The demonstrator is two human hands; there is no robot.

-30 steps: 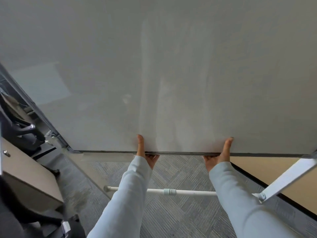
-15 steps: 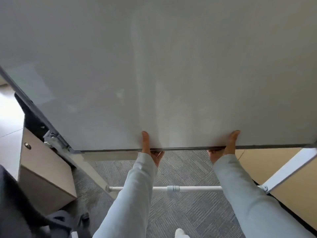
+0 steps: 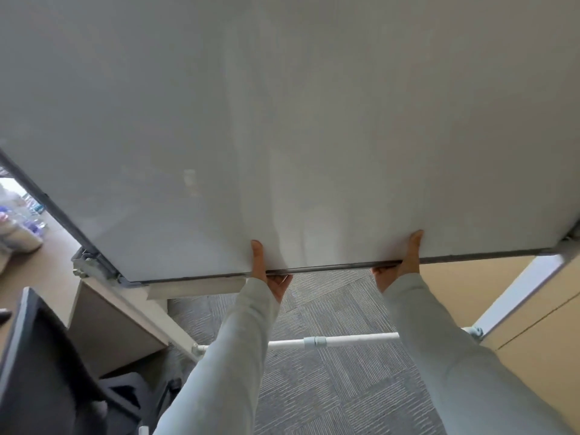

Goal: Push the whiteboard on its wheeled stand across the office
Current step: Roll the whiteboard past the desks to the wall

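Nearest the camera, two pale sleeves [image 3: 455, 365] reach forward and up over grey patterned carpet [image 3: 329, 387]. At lower left a dark chair [image 3: 47, 372] sits close in, with a tan cabinet [image 3: 110, 324] just beyond it.

Between the arms a white crossbar [image 3: 314, 343] of the stand runs level above the carpet, joined at each end to a slanting white leg [image 3: 157, 312]; the left leg passes just beside the cabinet's edge. On the right a beige partition [image 3: 539, 324] stands close to the stand's right upright [image 3: 518, 293]. The carpet strip between cabinet and partition is bare.

Farther up, the left hand [image 3: 266, 274] grips the whiteboard's lower edge, thumb flat on the front face and fingers curled underneath. The right hand [image 3: 398, 268] holds the same edge likewise, well apart from the left.

The whiteboard [image 3: 282, 120] fills most of the view, tilted, its dark-trimmed lower edge [image 3: 329, 267] slanting up to the right. Its left edge ends at a metal bracket [image 3: 94, 266]. Beyond that corner lies a blurred bright area with a desk.
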